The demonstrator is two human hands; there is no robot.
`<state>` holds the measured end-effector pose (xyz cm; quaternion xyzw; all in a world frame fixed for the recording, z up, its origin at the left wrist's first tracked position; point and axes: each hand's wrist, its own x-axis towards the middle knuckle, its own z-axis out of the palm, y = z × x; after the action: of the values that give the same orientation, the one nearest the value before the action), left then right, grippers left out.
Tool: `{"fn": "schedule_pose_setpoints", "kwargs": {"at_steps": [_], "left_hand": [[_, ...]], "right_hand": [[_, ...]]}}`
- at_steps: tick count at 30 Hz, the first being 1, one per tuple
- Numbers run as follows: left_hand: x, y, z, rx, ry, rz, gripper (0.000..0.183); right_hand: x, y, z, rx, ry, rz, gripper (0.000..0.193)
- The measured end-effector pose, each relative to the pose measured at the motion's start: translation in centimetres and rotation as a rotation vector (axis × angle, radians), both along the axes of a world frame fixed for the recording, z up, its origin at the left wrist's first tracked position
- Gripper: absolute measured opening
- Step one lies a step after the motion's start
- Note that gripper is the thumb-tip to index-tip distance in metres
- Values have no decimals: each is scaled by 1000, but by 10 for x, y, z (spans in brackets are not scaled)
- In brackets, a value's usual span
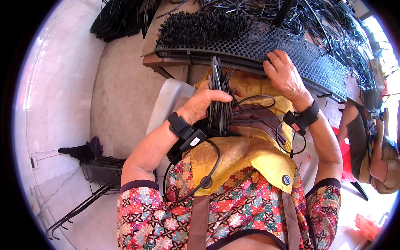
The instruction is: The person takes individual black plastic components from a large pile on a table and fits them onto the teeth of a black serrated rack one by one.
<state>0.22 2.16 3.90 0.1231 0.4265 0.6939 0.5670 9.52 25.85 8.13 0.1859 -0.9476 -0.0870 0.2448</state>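
Note:
My left hand (210, 100) is closed round a bundle of thin black strips (221, 109), which stands roughly upright over my lap, its upper ends pointing at the tray. The strips look stiff and narrow; their exact kind I cannot make out. My right hand (284, 75) is at the front edge of a black perforated metal tray (310, 62), fingers curled and pressed together; what they pinch, if anything, is hidden. On the tray's left part, many similar black pieces (200, 28) are packed close, standing on end.
Loose black strips (341, 29) lie heaped on the table behind the tray. A yellow apron (233, 158) covers my lap, with cables looping from my wrists. A second perforated rack (102, 171) stands at lower left. Another person (375, 154) sits at the right, near a red stool (345, 160).

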Motion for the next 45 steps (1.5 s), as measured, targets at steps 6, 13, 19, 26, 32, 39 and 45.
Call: {"fn": "schedule_pose_setpoints", "kwargs": {"at_steps": [6, 13, 19, 26, 32, 39, 45], "left_hand": [[-1, -2, 2, 6, -59, 28, 30], [-11, -6, 8, 124, -10, 103, 22], [-22, -6, 7, 189, -92, 193, 30], [-16, -6, 4, 172, -184, 226, 29], [-14, -7, 3, 164, -172, 243, 28], [-15, -8, 7, 162, -119, 295, 29], [-20, -9, 11, 206, -108, 350, 29]], "right_hand": [[6, 11, 1, -97, 108, 87, 32], [7, -11, 15, -1061, 265, -174, 24], [-3, -15, 20, -1519, 201, -77, 22], [-36, -25, 22, -1721, 255, 42, 18], [-62, -33, 15, -1596, 286, 33, 18], [-79, -40, 5, -1472, 316, 23, 19], [-73, -36, 6, -1383, 323, -75, 19]]}}
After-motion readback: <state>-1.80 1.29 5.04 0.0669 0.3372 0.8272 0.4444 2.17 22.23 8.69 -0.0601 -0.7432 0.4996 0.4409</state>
